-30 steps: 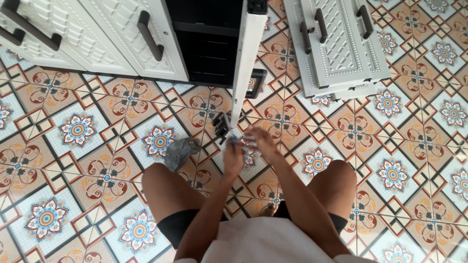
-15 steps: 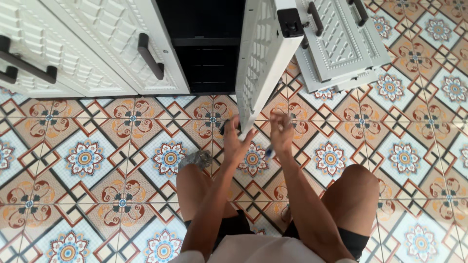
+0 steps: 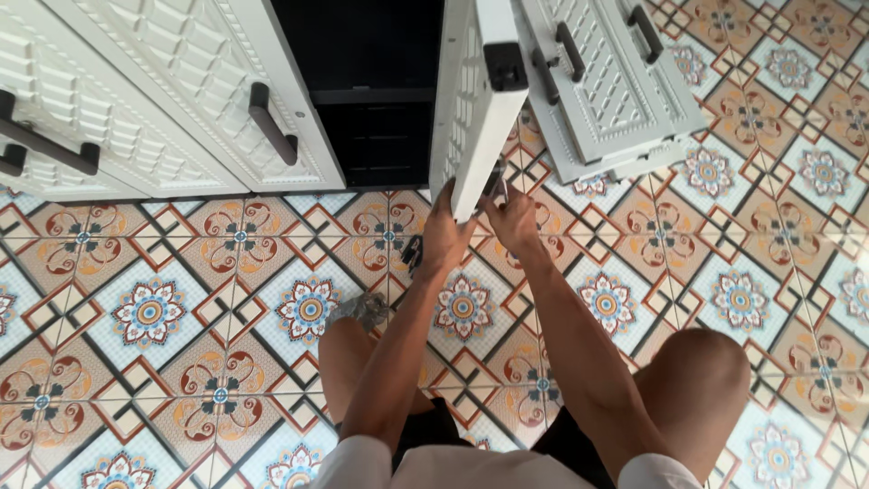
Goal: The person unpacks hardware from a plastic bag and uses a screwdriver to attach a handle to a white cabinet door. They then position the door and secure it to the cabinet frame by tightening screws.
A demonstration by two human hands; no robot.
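Head view: your left hand (image 3: 445,237) and right hand (image 3: 512,220) both grip near bottom corner of open white cabinet door (image 3: 475,100), one hand on each face, fingers closed on its edge. Door stands edge-on to you, long axis running near to far, dark handle (image 3: 505,65) at its top. Detached white panel (image 3: 608,86) lies on patterned tile floor (image 3: 181,317), right of door.

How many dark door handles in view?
5: two at far left, one on the closed door, two on the loose panel. The open door's may be hidden.
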